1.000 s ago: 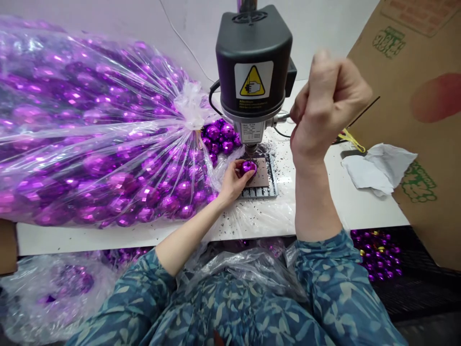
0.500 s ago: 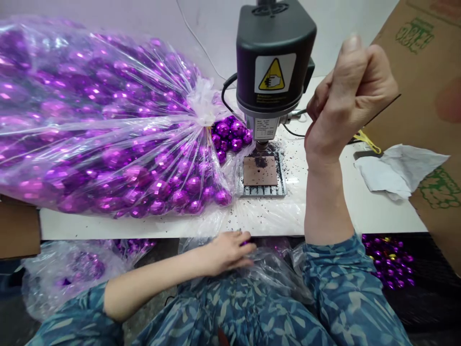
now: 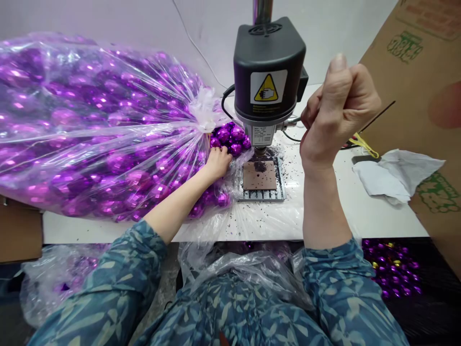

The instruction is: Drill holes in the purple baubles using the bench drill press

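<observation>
My right hand (image 3: pixel 336 110) is raised and closed in a fist around the drill press handle (image 3: pixel 296 120), most of which it hides. My left hand (image 3: pixel 219 161) reaches to the shiny purple faceted balls (image 3: pixel 236 139) beside the mouth of a big clear bag (image 3: pixel 118 139). Its fingers are bent a little apart at the near side of the pile, with no ball visibly in them. Between my hands stands the black drill press (image 3: pixel 268 72) with a warning sticker. Under its chuck lies a brown board (image 3: pixel 257 178) with a small hole, strewn with dark shavings, on a slotted metal base (image 3: pixel 266 195).
A large cardboard box (image 3: pixel 414 115) leans at the right, near white paper (image 3: pixel 392 175) and a yellow-handled tool (image 3: pixel 363 143). Clear plastic film (image 3: pixel 248 269) covers my lap. More purple balls (image 3: pixel 392 271) lie below the table at the right.
My left hand has gone from over my lap up and forward to the ball pile. My right hand keeps its hold on the handle. The whole view has shifted slightly.
</observation>
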`<state>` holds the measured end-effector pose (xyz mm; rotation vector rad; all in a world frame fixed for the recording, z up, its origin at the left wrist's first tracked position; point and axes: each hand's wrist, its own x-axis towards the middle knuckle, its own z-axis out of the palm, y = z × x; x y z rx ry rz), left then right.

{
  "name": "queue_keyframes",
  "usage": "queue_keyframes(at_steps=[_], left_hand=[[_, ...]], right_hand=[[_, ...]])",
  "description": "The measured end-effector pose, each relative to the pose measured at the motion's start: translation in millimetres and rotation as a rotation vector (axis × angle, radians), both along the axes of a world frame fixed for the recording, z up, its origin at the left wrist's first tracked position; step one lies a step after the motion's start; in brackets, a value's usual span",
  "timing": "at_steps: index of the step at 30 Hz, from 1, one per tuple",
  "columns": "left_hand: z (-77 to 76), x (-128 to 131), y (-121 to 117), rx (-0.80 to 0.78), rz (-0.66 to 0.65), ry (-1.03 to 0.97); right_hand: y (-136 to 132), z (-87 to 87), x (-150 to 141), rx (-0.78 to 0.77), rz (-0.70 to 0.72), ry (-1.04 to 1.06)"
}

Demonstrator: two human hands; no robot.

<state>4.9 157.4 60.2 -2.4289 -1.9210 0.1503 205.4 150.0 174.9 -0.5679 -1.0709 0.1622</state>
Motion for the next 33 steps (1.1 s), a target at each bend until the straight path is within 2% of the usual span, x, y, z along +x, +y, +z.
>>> queue_keyframes(at_steps=[2, 4, 6, 9, 12, 15, 20, 24, 28, 33], left_hand=[[12.6, -4.6, -11.5, 0.058, 0.043, -0.241], [24.6, -8.5, -26.9, 0.108, 0.066, -0.608], [30.5, -8.8, -43.3, 0.045, 0.050, -1.017], [23.4, -1.0, -62.0, -0.240, 0.039, -1.465], [3.3, 12.5, -68.6, -0.448, 0.088, -1.648], [-18.8, 24.6, -67.5, -0.458, 0.086, -1.653], [-48.2, 36.7, -58.8, -0.118, 0.104, -1.436], [-64.7, 44.3, -46.5, 0.003, 0.147, -1.381], [-72.2, 52.0, -37.8, 0.078, 0.139, -1.323], [-67.9, 60.5, -42.2, 0.199, 0.092, -1.146]], right_hand=[[-1.2, -0.4, 0.3, -0.035, -0.038, -0.017], [-2.5, -0.5, 0.4, -0.079, -0.046, -0.030], [-3.4, -0.5, -0.1, -0.095, -0.027, -0.018], [-3.8, -0.2, -1.4, -0.047, 0.022, 0.042], [-4.0, 0.0, -1.8, -0.013, 0.054, 0.066], [-4.6, -0.1, -1.4, -0.018, 0.059, 0.050], [-4.5, -2.2, -2.4, -0.040, 0.014, 0.020], [-3.6, -4.0, -2.8, -0.075, -0.001, 0.009], [-4.6, -3.3, -2.0, -0.048, 0.046, 0.023], [-7.5, -2.4, -2.4, -0.034, 0.068, 0.035]])
